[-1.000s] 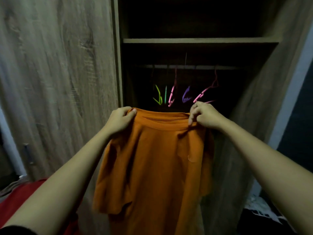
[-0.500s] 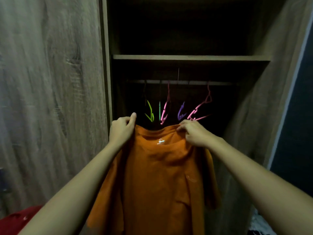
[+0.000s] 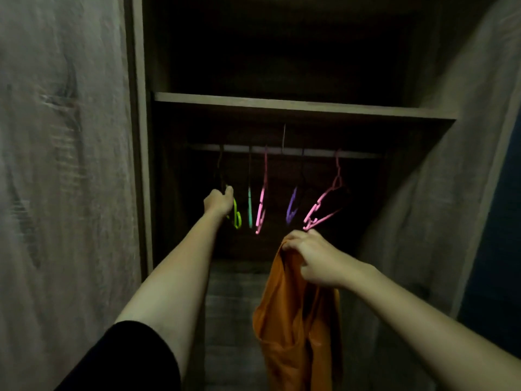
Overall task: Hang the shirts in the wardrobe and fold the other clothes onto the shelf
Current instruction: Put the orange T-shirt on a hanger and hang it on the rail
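An orange shirt point(image 3: 293, 328) hangs bunched from my right hand point(image 3: 318, 261), which grips it near the collar in front of the open wardrobe. My left hand point(image 3: 218, 203) is stretched into the wardrobe and closes on the yellow-green hanger point(image 3: 237, 217) at the left end of the rail point(image 3: 284, 151). Several more hangers hang from the rail: a teal one point(image 3: 249, 206), a pink one point(image 3: 262, 198), a purple one point(image 3: 291, 207) and a tilted pink one point(image 3: 324, 206) just above my right hand.
A wooden shelf point(image 3: 296, 105) runs across the wardrobe above the rail; the space over it is dark. The closed door point(image 3: 64, 165) stands at the left and the open door point(image 3: 451, 179) at the right. The wardrobe floor point(image 3: 234, 292) lies below.
My left hand has let go of the shirt and reached up to the yellow-green hanger. The shirt now hangs bunched from my right hand alone, and the view has tilted upward.
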Tool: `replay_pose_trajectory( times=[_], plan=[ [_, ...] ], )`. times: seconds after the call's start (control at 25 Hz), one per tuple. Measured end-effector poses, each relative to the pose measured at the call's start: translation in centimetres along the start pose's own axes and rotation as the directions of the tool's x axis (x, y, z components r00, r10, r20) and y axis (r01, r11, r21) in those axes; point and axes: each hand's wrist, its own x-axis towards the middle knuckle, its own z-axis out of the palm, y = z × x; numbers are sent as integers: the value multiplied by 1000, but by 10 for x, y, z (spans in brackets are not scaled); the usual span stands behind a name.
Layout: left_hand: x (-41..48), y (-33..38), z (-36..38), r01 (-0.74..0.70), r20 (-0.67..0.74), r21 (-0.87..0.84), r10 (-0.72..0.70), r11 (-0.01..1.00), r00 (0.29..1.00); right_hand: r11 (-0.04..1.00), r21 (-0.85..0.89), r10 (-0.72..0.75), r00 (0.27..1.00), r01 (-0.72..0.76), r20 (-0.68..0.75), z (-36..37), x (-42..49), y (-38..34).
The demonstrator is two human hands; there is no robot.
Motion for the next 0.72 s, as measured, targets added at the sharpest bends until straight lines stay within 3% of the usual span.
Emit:
replay_pose_trajectory(
  times=[0.12,0.28,0.36,0.48,0.72],
  plan=[
    [14,5,20,-1,5,-52,1,999,1000,999,8,31,999,-31,-29,-6,0,9],
    [25,20,29,45,-2,-289,-47,956,999,995,48,89,995,-87,-45,-8,-2,24],
    [24,24,28,39,-7,-298,-43,954,999,994,60,90,995,-87,-44,-6,-3,29],
    [7,25,14,26,-64,-256,-44,966,997,991,84,106,994,-103,-28,-5,-2,29],
    [-100,-21,-41,-103,-135,52,109,993,985,991,88,101,995,-101,0,5,-1,15]
  ],
)
